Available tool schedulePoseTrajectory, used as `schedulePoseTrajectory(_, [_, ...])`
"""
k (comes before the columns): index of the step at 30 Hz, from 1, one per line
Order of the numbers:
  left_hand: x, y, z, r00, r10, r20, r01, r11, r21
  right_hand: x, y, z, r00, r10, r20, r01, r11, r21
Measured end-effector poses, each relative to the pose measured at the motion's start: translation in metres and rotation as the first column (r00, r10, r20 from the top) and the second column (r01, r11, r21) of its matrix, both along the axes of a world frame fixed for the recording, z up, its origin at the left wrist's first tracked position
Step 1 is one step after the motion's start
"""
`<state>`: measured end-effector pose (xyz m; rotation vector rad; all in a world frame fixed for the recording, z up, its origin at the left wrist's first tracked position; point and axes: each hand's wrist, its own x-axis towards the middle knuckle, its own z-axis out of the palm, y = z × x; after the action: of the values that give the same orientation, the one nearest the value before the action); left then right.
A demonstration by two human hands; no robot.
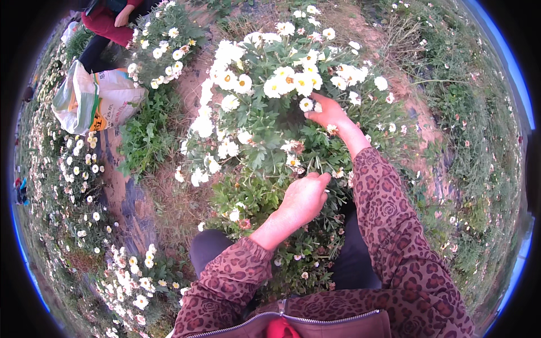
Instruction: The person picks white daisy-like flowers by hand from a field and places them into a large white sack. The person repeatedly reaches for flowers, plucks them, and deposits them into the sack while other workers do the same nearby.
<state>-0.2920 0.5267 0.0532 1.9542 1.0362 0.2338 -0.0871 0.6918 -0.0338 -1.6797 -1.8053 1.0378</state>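
Note:
A bushy plant of white, chrysanthemum-like flowers [304,83] with yellow centres fills the ground before me. My right hand [327,112] reaches into its right side, thumb and fingers around a white flower head [306,104]; a second white bloom [318,107] shows against the fingers. Lower down, my left hand [302,198] is curled with its back towards me, beside green leaves and stems [315,164]. Its palm is hidden, so I cannot tell whether anything is in it. Some blooms nearby are browned and wilted [296,146].
A white woven sack [120,95] with printing stands at the left, its mouth open. Behind it another person's hand [122,17] and red clothing show. More flowering plants [139,281] line the left, with dark plastic sheeting [137,207] on the soil. Dense weeds [477,164] grow at right.

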Motion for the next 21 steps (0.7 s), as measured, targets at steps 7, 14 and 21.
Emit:
schedulePoseTrajectory(7, [0.001, 0.002, -0.002, 1.000, -0.015, 0.018, 0.015, 1.000, -0.001, -0.022, 0.007, -0.019, 0.980, -0.054, 0.193, 0.039, 0.996, 0.085])
schedulePoseTrajectory(14, [-0.012, 0.004, -0.009, 0.999, 0.040, 0.036, -0.040, 0.999, -0.012, -0.021, -0.015, 0.120, 0.812, -0.220, -0.540, 0.173, 0.975, -0.137])
schedulePoseTrajectory(21, [-0.006, 0.004, -0.004, 1.000, 0.019, -0.005, -0.019, 0.999, -0.030, 0.073, -0.027, 0.097, 0.904, -0.424, -0.057, 0.421, 0.905, -0.050])
